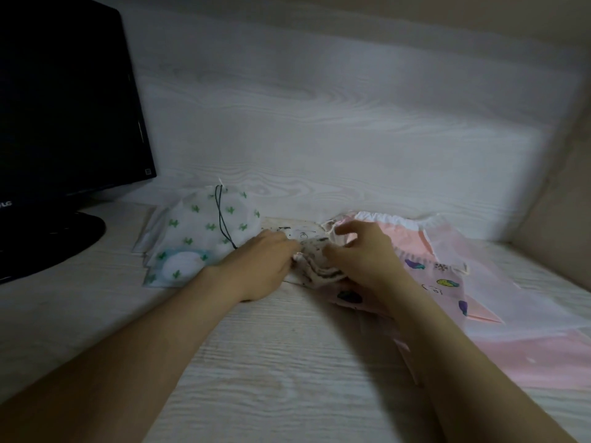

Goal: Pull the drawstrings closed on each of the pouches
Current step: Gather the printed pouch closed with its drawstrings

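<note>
Left hand [259,266], right hand [361,257] close together, both gripping crumpled cream speckled cloth pouch [319,263] between them on pale woodgrain table [287,378]. Frosted cactus-print pouch [198,231] flat beside left hand; glossy pink pouch [447,279] under right hand.

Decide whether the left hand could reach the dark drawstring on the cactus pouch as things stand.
Probably yes. The left hand lies right beside the cactus pouch, whose dark drawstring lies uncovered on top, its end close by. The hand would first have to release the small printed pouch.

Left hand [260,266] and right hand [361,255] both grip a bunched speckled pouch [315,260] on the desk [271,362].
</note>
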`<state>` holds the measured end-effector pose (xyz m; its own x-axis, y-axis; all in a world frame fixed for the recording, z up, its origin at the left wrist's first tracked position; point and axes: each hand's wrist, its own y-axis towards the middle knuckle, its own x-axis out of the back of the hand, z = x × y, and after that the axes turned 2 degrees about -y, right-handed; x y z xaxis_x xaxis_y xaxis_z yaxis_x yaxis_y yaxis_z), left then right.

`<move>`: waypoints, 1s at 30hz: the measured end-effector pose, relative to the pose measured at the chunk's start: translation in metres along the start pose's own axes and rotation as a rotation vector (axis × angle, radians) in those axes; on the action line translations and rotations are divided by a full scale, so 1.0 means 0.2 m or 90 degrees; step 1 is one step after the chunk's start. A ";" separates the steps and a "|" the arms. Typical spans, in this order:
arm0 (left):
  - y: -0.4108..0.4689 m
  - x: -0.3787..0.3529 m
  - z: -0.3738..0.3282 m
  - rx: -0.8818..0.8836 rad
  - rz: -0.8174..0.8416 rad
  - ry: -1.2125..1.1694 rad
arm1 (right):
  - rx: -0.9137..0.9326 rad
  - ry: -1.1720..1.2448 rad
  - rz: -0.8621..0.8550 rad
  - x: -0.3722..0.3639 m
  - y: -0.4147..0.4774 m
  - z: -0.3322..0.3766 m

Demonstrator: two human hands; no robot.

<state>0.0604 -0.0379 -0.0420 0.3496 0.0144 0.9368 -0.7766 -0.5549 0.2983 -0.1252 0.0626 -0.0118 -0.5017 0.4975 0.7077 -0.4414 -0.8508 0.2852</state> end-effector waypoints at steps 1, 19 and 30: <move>0.01 0.00 0.00 -0.002 -0.032 0.015 | 0.004 -0.045 -0.015 0.01 0.00 0.00; 0.03 0.07 -0.03 0.170 -0.411 -0.173 | -0.096 0.466 -0.075 0.06 0.03 0.03; 0.06 0.08 0.02 0.308 -0.518 -0.273 | -0.155 0.759 -0.054 0.09 0.02 0.04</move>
<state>0.0594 -0.0479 -0.0234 0.9047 0.2887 0.3132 0.0372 -0.7861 0.6170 -0.1300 0.0660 0.0076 -0.7765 0.5019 -0.3810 -0.5692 -0.8180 0.0824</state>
